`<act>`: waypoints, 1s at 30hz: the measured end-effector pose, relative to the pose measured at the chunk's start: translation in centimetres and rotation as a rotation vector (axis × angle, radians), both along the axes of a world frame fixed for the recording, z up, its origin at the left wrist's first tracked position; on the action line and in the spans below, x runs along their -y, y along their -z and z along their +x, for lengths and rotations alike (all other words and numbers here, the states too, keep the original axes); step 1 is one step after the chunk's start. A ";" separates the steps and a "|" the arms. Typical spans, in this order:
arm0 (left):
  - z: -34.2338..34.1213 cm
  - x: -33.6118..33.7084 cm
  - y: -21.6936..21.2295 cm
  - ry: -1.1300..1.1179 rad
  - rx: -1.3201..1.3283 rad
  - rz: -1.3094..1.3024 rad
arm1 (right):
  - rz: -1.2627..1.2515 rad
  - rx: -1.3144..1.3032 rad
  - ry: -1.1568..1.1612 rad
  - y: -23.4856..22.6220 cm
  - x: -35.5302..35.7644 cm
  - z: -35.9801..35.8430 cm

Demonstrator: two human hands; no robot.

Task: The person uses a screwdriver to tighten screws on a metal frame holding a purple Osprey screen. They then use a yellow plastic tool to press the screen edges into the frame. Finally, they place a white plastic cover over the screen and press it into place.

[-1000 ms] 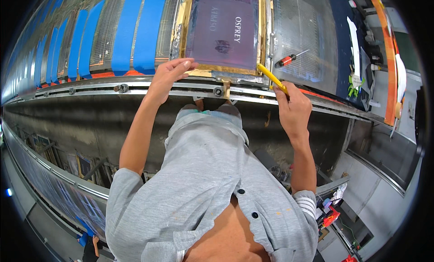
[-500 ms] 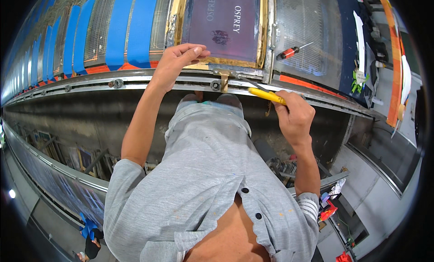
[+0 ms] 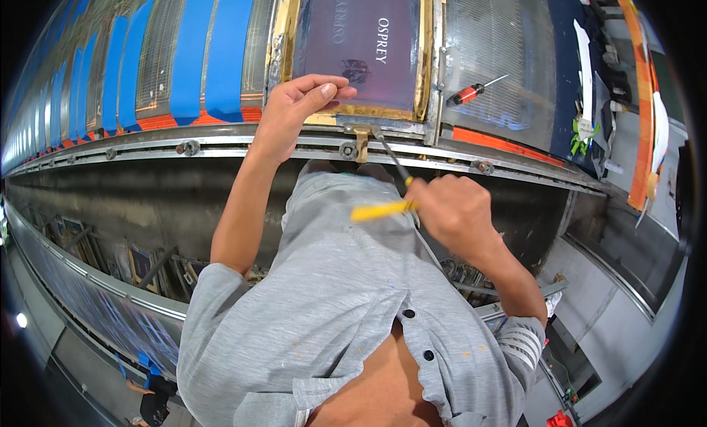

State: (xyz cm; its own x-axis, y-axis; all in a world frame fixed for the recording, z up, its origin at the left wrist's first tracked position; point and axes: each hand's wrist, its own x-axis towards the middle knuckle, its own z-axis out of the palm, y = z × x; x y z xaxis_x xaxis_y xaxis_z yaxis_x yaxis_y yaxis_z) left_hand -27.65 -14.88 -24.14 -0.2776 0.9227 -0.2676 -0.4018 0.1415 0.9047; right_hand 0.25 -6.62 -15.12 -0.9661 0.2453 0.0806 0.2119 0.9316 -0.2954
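My left hand [image 3: 305, 110] reaches over the near left corner of a screen-printing frame [image 3: 423, 58] with purple mesh [image 3: 317, 44]. Its fingers are stretched out and no object shows in them. My right hand [image 3: 456, 213] is closed around a tool with a yellow handle [image 3: 379, 211], blurred by motion and pointing left across my shirt. A dark metal shaft [image 3: 394, 158] runs from the same fist toward the rail, its tip beside a brass-coloured bracket [image 3: 361, 143] below the frame. Whether shaft and yellow handle form one tool or two, I cannot tell.
A red-and-black screwdriver [image 3: 469, 94] lies on the table right of the frame. Blue strips [image 3: 191, 51] lie across the table to the left. A metal rail [image 3: 243, 141] with bolts runs along the near edge. Another person [image 3: 155, 405] shows at the lower left.
My right hand has moved left and nearer to my body, and the yellow handle has swung down and left with it. My left hand has shifted slightly right.
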 end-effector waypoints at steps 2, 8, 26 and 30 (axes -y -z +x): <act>0.7 -0.3 -0.7 -0.040 -0.005 0.009 | -0.135 0.126 0.308 -0.4 -1.3 0.1; 4.3 0.4 -6.0 -0.026 -0.531 0.269 | -0.061 0.283 -0.308 -2.2 -5.9 -3.7; 7.6 -7.4 -7.0 -0.229 -1.128 0.196 | -0.841 0.512 -0.461 -1.5 -15.4 -7.8; 5.8 -9.7 -6.5 -0.119 -1.118 0.288 | -1.000 0.375 -0.292 -0.2 -14.9 -6.5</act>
State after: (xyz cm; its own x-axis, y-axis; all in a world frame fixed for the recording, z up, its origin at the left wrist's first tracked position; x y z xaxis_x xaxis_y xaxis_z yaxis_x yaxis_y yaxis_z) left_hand -21.83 -5.20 -17.62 -0.3157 0.8617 0.3972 0.6446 -0.1124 0.7562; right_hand -6.22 8.28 -14.94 -0.9190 -0.2053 -0.3366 0.2563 0.3379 -0.9056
